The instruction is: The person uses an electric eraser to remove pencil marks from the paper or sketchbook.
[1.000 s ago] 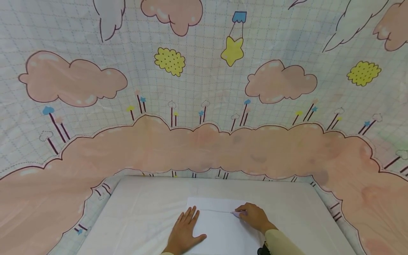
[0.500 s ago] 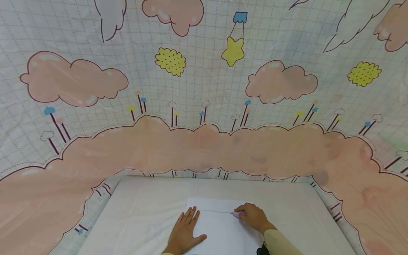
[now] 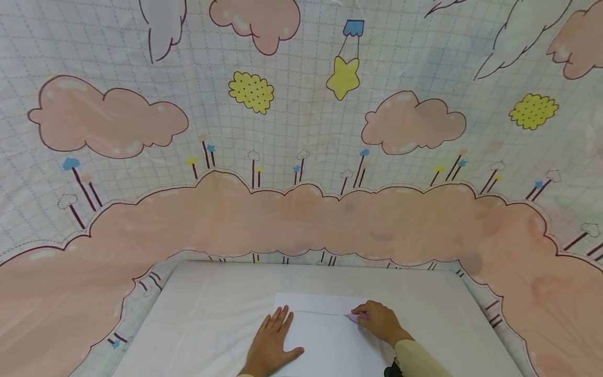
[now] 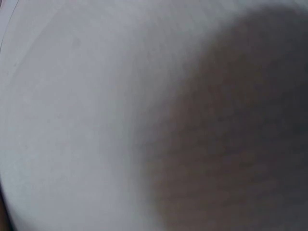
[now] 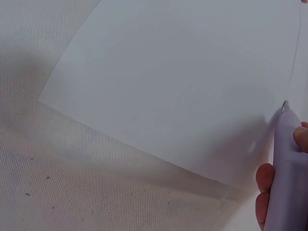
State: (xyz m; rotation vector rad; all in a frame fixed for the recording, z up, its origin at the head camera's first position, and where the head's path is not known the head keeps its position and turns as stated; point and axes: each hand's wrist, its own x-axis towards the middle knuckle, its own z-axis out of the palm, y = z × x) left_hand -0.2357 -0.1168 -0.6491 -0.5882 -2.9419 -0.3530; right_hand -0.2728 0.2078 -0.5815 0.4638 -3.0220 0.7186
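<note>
A sheet of white paper [image 3: 325,345] lies on the white-covered table, with a thin line [image 3: 315,313] running across its upper part. My left hand [image 3: 271,340] rests flat on the sheet's left side, fingers and thumb spread. On the right, my right hand [image 3: 377,320] grips a thick light-purple pen-shaped tool [image 5: 288,168]. Its small metal tip [image 5: 285,105] is at the end of the line, near the sheet's right edge. Fingertips [image 5: 264,179] curl round the tool's barrel in the right wrist view. The left wrist view shows mainly a blurred dark shape beside a pale surface.
The white table cover [image 3: 212,298] extends around the paper on all visible sides. Behind the table hangs a cloth backdrop [image 3: 301,220] printed with clouds and stars. A dark object [image 3: 392,368] shows below the right sleeve [image 3: 416,358].
My right hand has moved slightly to the right with the purple tool, and the line reaches a little further. The left hand keeps its place on the paper.
</note>
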